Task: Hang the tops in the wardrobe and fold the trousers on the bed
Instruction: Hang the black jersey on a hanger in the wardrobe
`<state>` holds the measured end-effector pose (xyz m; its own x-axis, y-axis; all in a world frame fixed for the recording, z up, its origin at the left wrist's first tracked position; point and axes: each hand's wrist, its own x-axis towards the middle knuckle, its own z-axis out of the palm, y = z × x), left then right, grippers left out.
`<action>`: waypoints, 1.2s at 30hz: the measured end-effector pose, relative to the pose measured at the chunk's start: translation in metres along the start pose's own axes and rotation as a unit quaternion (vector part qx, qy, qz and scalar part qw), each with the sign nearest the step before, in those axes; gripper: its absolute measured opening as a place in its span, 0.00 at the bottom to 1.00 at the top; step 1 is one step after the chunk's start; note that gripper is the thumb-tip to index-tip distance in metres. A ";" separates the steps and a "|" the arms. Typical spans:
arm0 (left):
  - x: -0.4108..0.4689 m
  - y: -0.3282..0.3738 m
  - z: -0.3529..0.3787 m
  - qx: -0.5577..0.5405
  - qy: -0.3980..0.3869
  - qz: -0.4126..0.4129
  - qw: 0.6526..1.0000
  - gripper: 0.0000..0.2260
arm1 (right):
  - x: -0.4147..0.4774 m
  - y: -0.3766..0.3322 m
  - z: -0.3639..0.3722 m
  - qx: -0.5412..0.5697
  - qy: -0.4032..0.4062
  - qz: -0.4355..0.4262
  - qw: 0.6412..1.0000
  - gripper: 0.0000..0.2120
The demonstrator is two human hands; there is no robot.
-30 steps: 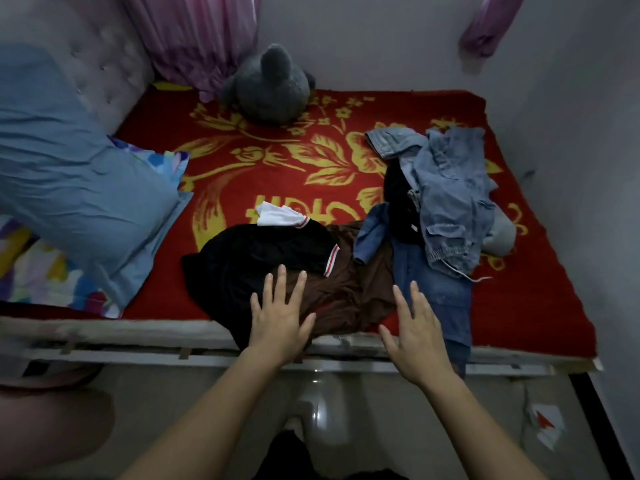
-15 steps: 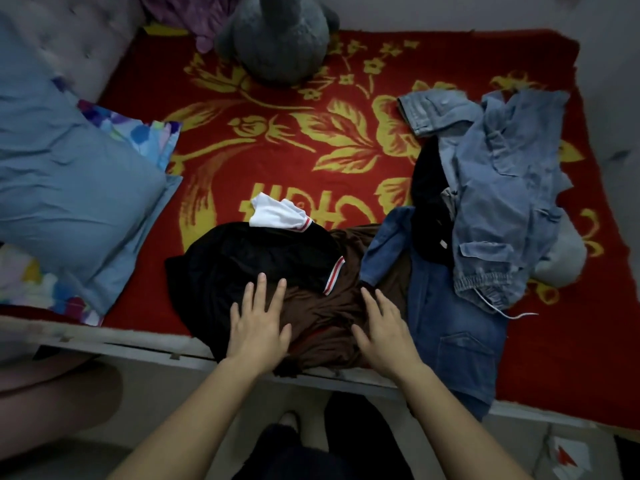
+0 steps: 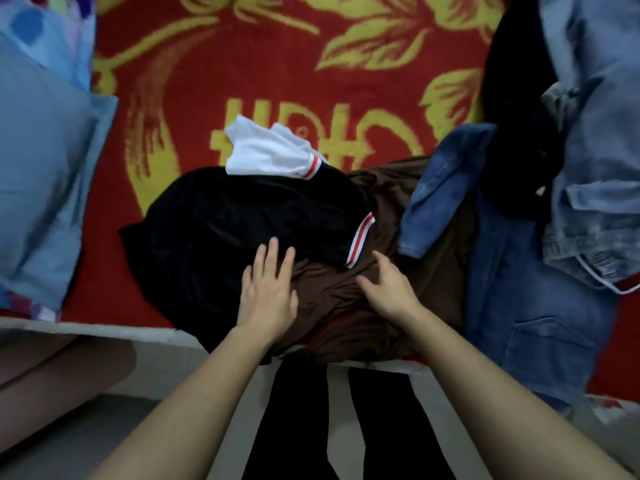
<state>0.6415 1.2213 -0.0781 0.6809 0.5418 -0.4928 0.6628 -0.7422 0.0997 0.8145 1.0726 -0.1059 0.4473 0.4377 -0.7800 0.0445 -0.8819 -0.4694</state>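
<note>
A black top point(image 3: 221, 230) with a white sleeve and red-striped trim lies at the bed's near edge, partly over a brown garment point(image 3: 398, 296). My left hand point(image 3: 268, 292) rests flat with straight fingers where the black and brown cloth meet. On the brown garment lies my right hand point(image 3: 388, 289), its fingers slightly bent into the cloth. Dark blue jeans point(image 3: 526, 306) lie to the right, with lighter denim trousers point(image 3: 595, 168) and a black garment point(image 3: 519, 116) piled above them.
The bed has a red blanket point(image 3: 277, 81) with yellow flowers. A blue pillow point(image 3: 41, 168) lies at the left. The white bed frame edge point(image 3: 104, 332) runs below the clothes. My dark-trousered legs point(image 3: 346, 427) stand on the floor against the bed.
The camera has leaned in and down over the bed. Both hands moved forward from above the bed's edge onto the clothes, the right one shifting left onto the brown garment.
</note>
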 end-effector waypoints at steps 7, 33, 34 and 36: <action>0.077 -0.058 0.036 0.053 0.031 0.009 0.998 0.34 | 0.054 -0.022 0.055 0.273 0.022 0.108 0.956 0.25; 0.058 -0.093 -0.066 -0.874 -0.250 -0.114 0.401 0.23 | 0.074 -0.043 0.071 0.013 0.069 0.084 0.994 0.25; 0.053 -0.093 -0.063 -0.854 -0.303 -0.108 0.408 0.24 | 0.076 -0.047 0.070 0.062 0.067 0.091 0.992 0.22; 0.044 -0.093 -0.057 -0.797 -0.386 -0.128 0.447 0.24 | 0.077 -0.050 0.071 0.161 0.046 0.115 0.979 0.18</action>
<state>0.6275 1.3363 -0.0599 0.6169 -0.2265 -0.7538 0.4879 0.8615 0.1405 0.7834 1.1629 -0.1719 0.4917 0.2036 -0.8466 -0.3448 -0.8473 -0.4040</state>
